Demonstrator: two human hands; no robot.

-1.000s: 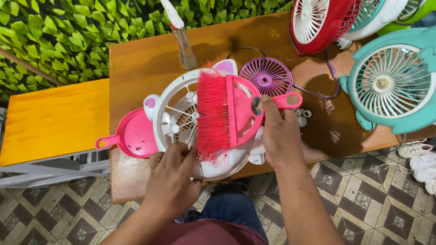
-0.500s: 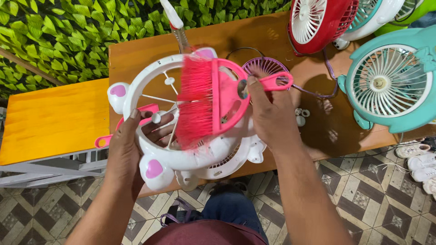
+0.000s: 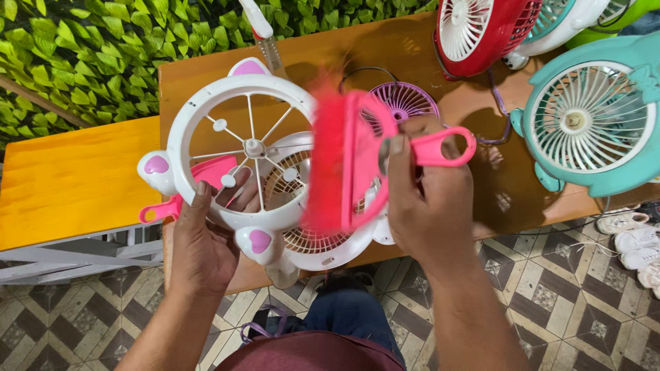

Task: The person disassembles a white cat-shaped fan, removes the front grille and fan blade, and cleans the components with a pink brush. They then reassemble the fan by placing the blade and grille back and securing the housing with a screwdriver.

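Our right hand (image 3: 430,199) is closed around the handle of a pink hand brush (image 3: 350,165), thumb pressed on the neck where the handle meets the head; the bristles are blurred and sit over the white fan grille (image 3: 237,148). Our left hand (image 3: 206,237) grips that grille at its lower rim, fingers curled through the spokes, tilting the ring up off the table so that the brush can reach the wires, as we judge it.

Everything else we place from the grille. Just beneath it and to the lower right lies the white fan body (image 3: 323,240), its inner guard showing through the spokes. A pink dustpan (image 3: 199,182) pokes out behind the grille's left side; we cannot tell whether anything lies in it. Up and to the right sits a small purple grille (image 3: 405,103), flat on the wooden table (image 3: 481,158). Well to the right stand a teal fan (image 3: 591,127) and, above it, a red fan (image 3: 481,27). To the left is an orange bench (image 3: 69,182).
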